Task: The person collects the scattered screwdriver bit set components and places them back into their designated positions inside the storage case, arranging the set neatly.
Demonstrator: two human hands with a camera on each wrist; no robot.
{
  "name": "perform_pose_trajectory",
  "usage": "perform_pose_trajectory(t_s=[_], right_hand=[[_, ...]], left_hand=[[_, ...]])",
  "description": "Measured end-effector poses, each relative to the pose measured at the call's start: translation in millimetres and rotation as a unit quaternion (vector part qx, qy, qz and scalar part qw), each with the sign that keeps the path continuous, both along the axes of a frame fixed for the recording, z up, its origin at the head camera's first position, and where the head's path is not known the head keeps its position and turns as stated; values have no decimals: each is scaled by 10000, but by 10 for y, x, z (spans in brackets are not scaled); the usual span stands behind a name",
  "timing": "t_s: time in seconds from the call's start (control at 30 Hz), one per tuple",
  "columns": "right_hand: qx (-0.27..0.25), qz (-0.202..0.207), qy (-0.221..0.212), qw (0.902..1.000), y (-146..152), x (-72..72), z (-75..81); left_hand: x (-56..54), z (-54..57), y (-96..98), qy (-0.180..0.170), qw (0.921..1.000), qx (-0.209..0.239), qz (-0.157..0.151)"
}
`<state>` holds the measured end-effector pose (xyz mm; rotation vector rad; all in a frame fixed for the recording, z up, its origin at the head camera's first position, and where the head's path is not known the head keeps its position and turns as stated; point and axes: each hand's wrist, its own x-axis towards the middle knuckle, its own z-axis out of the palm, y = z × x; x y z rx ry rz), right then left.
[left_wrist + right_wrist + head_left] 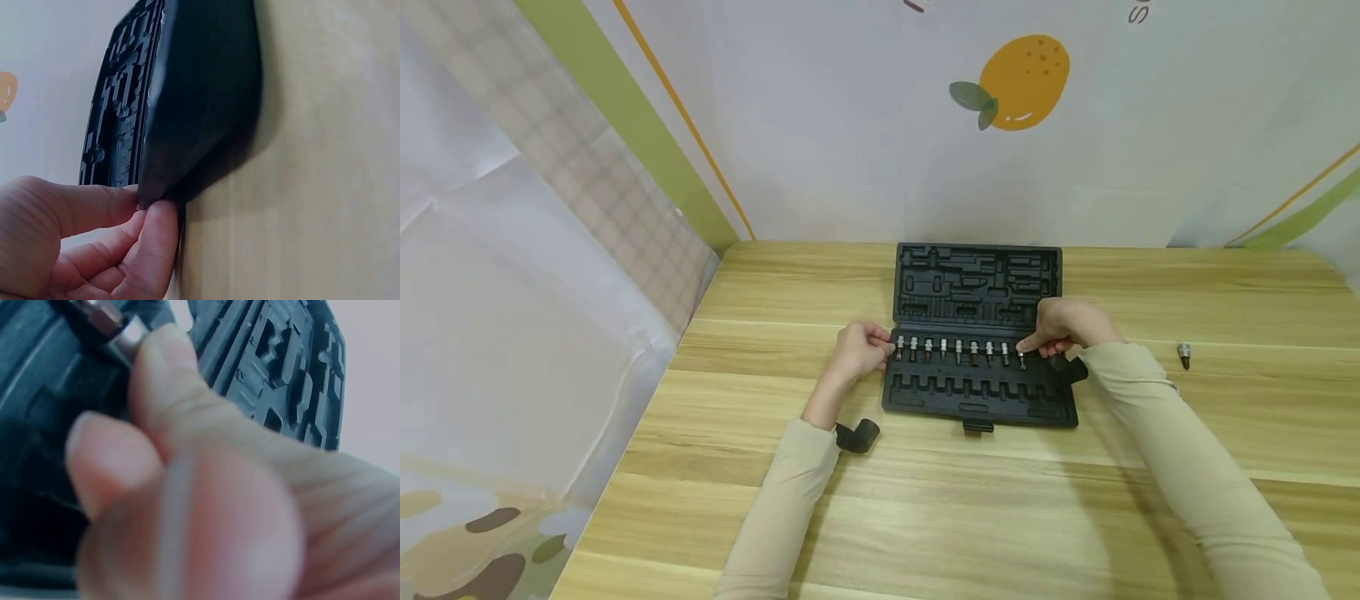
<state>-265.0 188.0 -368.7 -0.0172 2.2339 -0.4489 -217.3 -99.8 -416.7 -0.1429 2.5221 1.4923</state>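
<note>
Here at the centre of the frame, the black case (925, 407) lies open on the wooden counter (700, 467), its moulded lid (977, 287) tipped back toward the printed backdrop (820, 150). And the left hand (859, 350) is on it, thumb above and finger below, pinching the case's left edge; the left wrist view shows that grip close up.

Over on the right of the case, the right hand (1067, 323) reaches in from above! Its thumb meets the silver end of the rightmost bit (1022, 362), with the other fingers bent in close by; whether one of them pinches from the far side, one cannot tell.

Look along the line: eight more bits (958, 352) stand side by side across the middle of the case, silver ends toward the lid. Below them runs a row of notches, and a latch (977, 426) juts out at the front edge. Well apart, out at the right of the frame, a lone bit (1184, 356) lies on the counter.
</note>
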Motion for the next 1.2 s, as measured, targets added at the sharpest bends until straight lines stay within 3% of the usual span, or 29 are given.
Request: perform_pose_trajectory(t_s=[0.37,0.5,0.63,0.8,0.9,1.07,1.2], right_hand=[[431,124,-69,9990,-34,-39,-34],[370,160,-28,9992,-30,-19,-47],[282,199,204,9992,-45,23,-38],[399,690,862,9931,-49,107,-20],[102,714,1264,9893,-10,172,-30],[-761,146,1441,9865,78,248,-67],[-1131,-90,1729,9784,137,264,-89]], left_hand=[[0,1,0,72,9999,-20,-69],[6,8,3,83,9999,-40,-56],[8,11,-4,91,9999,-65,-52],[15,19,-6,74,9999,-60,-48],[19,28,-2,64,10000,-41,-45],[25,43,5,51,9999,-30,-90],[24,46,3,58,9999,-74,-87]])
